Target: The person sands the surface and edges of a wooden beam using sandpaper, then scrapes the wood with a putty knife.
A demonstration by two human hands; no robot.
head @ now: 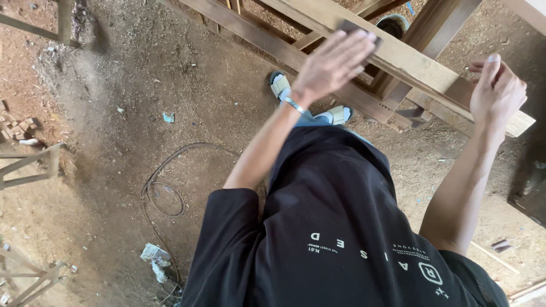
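Observation:
My left hand (334,61) lies flat with fingers together, pressing a dark sanding sheet (357,27) onto the top rail of a wooden frame (415,65). A metal bracelet sits on that wrist. Blur around the hand hides how the fingers hold the sheet. To the right, my right hand (496,91) grips the edge of the same pale rail near its end, fingers curled over the far side. The frame stands slanted in front of me, with darker brown bars (267,40) below the pale rail.
My sandalled feet (280,85) stand on a sawdust-covered dirt floor. A dark cable (162,190) coils at the left, with crumpled paper (153,253) near it. Other wooden frames (28,165) lie at the left edge. A round bucket (392,21) shows behind the frame.

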